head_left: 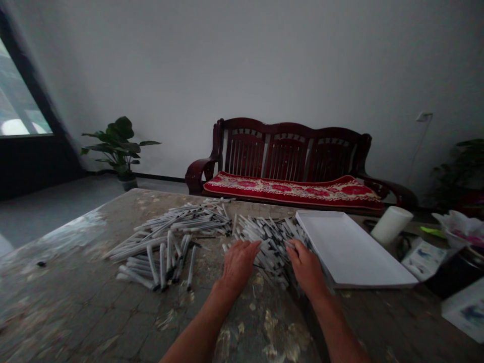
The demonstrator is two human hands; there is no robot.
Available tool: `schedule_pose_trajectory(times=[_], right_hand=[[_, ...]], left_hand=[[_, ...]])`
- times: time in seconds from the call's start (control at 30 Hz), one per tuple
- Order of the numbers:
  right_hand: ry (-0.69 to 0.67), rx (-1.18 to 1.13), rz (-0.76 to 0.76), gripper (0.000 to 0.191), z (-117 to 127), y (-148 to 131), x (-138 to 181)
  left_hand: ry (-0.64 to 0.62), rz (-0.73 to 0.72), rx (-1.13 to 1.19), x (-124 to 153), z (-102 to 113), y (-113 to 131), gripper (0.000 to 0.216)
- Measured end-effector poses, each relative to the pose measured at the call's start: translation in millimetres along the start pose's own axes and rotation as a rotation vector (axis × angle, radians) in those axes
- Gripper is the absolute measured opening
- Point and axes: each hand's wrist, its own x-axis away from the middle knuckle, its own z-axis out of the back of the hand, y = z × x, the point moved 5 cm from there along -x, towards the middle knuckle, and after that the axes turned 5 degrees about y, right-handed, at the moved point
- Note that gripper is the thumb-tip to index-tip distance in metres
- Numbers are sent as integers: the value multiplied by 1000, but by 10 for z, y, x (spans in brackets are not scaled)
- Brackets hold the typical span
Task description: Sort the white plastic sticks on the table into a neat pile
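In the middle of the table lies a dense pile of short, clear-white and black pieces point(270, 239) that look like pen parts. My left hand point(239, 262) rests at the pile's left edge, its fingers bent and close together; what they hold, if anything, is hidden. On the right side of the same pile, my right hand point(305, 264) has its thumb and fingers drawn together among the pieces, and I cannot make out what is between them. To the left spreads a heap of long whitish pen barrels point(185, 220), with more black-tipped pens point(162, 264) in front.
A shallow white tray point(366, 252) stands right of the pile. Beyond it are a white roll point(392, 225), a small box point(424, 258) and a white carton point(466, 310). A wooden bench point(285, 156) with a red cover stands behind the patterned table point(102, 302).
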Motion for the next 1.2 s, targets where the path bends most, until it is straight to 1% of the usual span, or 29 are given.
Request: schedule_pose_trajectory(times=[0.07, 0.13, 0.17, 0.23, 0.27, 0.33, 0.4, 0.47, 0.53, 0.6, 0.67, 0.73, 0.8, 0.87, 0.93, 1.03, 1.13, 1.2], right_hand=[[57, 69, -17, 34, -23, 39, 7], [130, 118, 1, 38, -31, 29, 32], [163, 134, 36, 38, -34, -9, 56], [178, 154, 161, 36, -69, -159, 136], [138, 163, 245, 35, -116, -265, 193], [4, 200, 415, 34, -253, -497, 336], [-152, 252, 527, 36, -418, -681, 482], [-295, 283, 615, 40, -580, -792, 594], [-380, 312, 653, 40, -707, -809, 633], [-381, 353, 629, 38, -777, -748, 591], [-332, 401, 580, 36, -799, -658, 520], [-287, 434, 555, 34, -800, -588, 474], [-260, 445, 548, 35, -790, -550, 463], [-244, 439, 544, 36, -767, -537, 470], [-236, 427, 543, 33, -733, -536, 482], [-231, 411, 547, 27, -683, -543, 497], [-225, 400, 550, 26, -656, -559, 511], [-212, 397, 547, 25, -648, -574, 516]], left_hand=[[-6, 42, 27, -7, -50, 1, 33], [-3, 66, 95, -11, -96, -9, 40], [10, 85, 142, -14, -110, -29, 44], [79, 159, 241, -17, -101, -109, 50], [135, 209, 285, -16, -79, -164, 50], [259, 309, 347, -6, -13, -290, 44], [354, 402, 367, 14, 51, -422, 36], [394, 489, 345, 37, 95, -558, 31], [396, 575, 282, 62, 123, -697, 30], [371, 655, 206, 82, 143, -824, 32], [321, 722, 150, 85, 156, -926, 35], [262, 753, 108, 59, 171, -988, 38], [215, 751, 42, 3, 199, -1020, 40], [180, 714, -50, -81, 234, -1037, 42], [134, 646, -147, -186, 261, -1056, 45], [16, 532, -268, -338, 271, -1099, 44], [-88, 466, -327, -432, 276, -1149, 37], [-108, 448, -334, -459, 288, -1176, 34]])
